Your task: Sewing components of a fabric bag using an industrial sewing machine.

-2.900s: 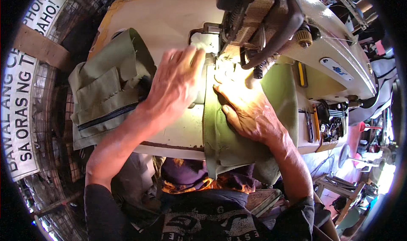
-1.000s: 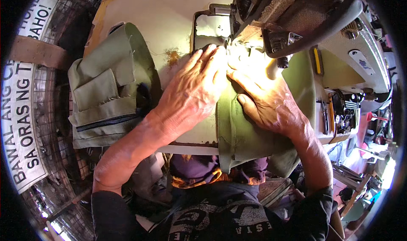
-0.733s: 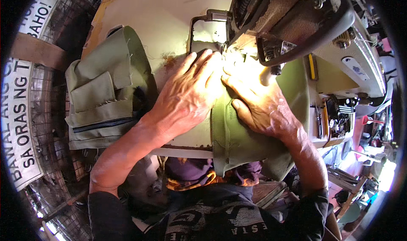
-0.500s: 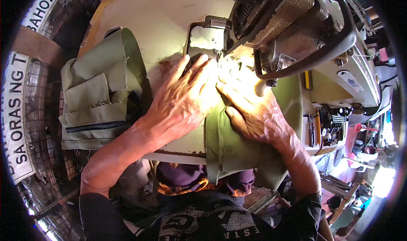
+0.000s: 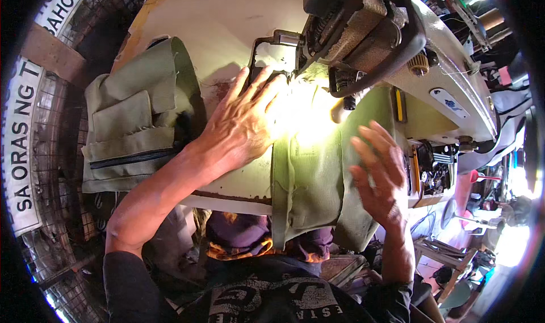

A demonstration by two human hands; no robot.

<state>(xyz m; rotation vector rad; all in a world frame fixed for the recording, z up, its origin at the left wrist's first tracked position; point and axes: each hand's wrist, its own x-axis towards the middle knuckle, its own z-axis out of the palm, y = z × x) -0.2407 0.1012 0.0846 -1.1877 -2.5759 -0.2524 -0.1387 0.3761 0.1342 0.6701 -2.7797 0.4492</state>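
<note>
A strip of green fabric runs under a sewing machine and hangs over the table's near edge. My left hand lies flat by the needle area, fingers stretched forward; its fingertips are partly washed out by the lamp's glare. Whether it touches the fabric's left edge is lost in that glare. My right hand is raised at the right of the fabric, fingers apart, with nothing in it. To the left of my left forearm rests a sewn green fabric piece with a pocket flap and a dark zipper.
The pale worktable has a worn, rounded edge. A yellow-and-black cutter lies by the machine base. At the right, a tray holds small tools and metal parts. Wire mesh with signs stands at the left.
My right hand has lifted off the fabric and moved right and toward me. My left hand stays nearly in place. The view has shifted slightly.
</note>
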